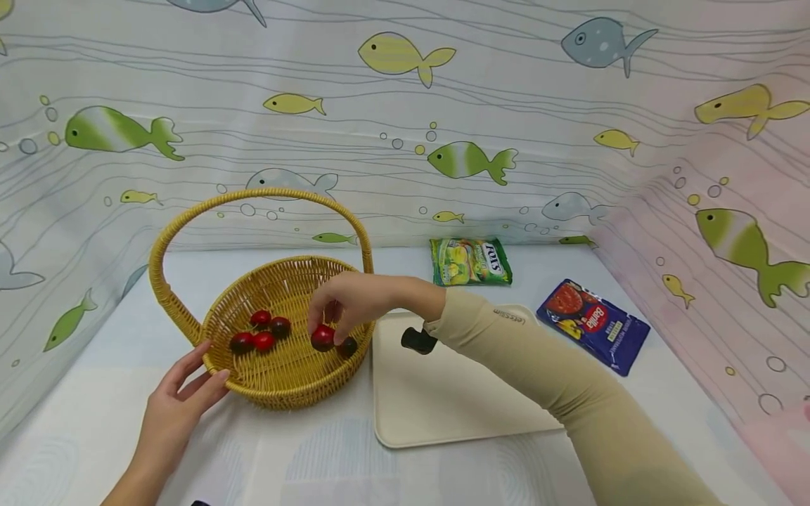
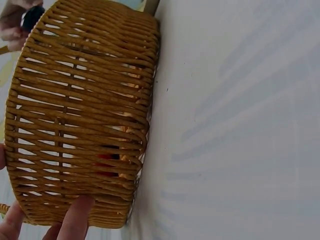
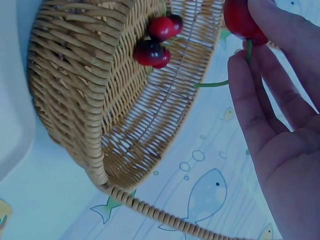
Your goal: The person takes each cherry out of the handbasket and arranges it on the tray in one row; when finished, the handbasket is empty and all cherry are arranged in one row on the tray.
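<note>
A wicker basket [image 1: 285,400] with a tall arched handle stands at the left of the table. Several red and dark cherries [image 1: 264,342] lie inside it. My left hand [image 1: 180,400] holds the basket's near-left rim, its fingertips against the weave in the left wrist view. Above the basket's right side, my right hand [image 1: 357,302] pinches a red cherry [image 3: 242,20] between thumb and fingers. A green stem [image 3: 212,84] sticks out past those fingers in the right wrist view. Just under the hand, a darker cherry [image 1: 346,347] shows in the head view.
A cream tray [image 1: 455,400] lies right of the basket, under my right forearm. Behind it is a green Fox's candy bag [image 1: 471,261]. Farther right lies a blue Barilla pouch [image 1: 593,325]. A fish-patterned curtain [image 1: 354,140] encloses the back and sides.
</note>
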Motion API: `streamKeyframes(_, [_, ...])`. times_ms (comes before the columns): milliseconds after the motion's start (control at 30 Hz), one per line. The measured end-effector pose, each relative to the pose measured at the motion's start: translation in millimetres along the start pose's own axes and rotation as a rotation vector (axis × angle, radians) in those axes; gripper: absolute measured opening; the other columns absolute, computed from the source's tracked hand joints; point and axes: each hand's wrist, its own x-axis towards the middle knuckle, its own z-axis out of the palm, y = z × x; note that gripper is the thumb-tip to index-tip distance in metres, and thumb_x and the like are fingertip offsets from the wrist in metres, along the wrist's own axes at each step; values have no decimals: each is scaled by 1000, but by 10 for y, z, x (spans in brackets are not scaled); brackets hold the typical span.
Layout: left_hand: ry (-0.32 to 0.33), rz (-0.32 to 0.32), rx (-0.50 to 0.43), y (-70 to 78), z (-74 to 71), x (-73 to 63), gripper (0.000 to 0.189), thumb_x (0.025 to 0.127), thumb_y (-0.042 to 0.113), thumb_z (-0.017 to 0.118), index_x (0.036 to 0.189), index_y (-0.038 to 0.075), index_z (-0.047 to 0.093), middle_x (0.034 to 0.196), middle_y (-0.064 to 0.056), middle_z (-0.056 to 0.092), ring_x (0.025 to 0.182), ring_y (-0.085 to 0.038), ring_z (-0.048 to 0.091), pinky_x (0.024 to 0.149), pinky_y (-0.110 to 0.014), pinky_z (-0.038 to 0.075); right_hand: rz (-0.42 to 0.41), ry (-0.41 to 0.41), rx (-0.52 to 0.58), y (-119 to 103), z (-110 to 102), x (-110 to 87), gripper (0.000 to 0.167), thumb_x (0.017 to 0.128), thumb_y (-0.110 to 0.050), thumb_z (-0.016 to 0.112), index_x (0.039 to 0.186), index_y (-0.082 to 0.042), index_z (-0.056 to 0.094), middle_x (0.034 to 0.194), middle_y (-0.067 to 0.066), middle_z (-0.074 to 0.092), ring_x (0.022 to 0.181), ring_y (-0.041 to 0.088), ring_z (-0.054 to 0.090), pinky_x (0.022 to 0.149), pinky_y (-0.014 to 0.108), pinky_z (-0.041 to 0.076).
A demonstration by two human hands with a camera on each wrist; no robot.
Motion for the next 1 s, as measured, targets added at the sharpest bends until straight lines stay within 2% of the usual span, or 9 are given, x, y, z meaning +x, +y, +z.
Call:
streamKeyframes(267, [1,-11,12,-8,-9,2,65,90,9,62,146,11,30,138,-11,26,98,9,52,71,-17,54,-10,42,40,-4,15,-360,27,77,1,74,103,-3,67,101,1,61,89,8,56,81,19,50])
streamKeyframes(500, [-7,-2,-16,-20,-12,-2,63,90,8,62,145,11,31,136,-9,28,98,8,53,71,-18,54,4,60,19,100,70,-647,27,77,-2,75,103,-3,68,100,0,61,89,13,57,81,25,51])
streamKeyframes(700, [-7,-11,-10,-15,-9,-18,64,90,8,61,146,10,29,137,-10,27,97,10,53,72,-17,54,26,64,39,249,179,-813,27,77,-2,76,103,-4,68,100,0,61,90,12,57,83,27,52])
streamKeyframes(1000, [-13,0,-28,0,0,-13,63,91,7,61,145,11,30,137,-9,27,99,8,53,72,-18,54,81,67,88,489,332,-976,28,76,1,75,103,-2,68,99,1,62,91,8,58,85,24,51])
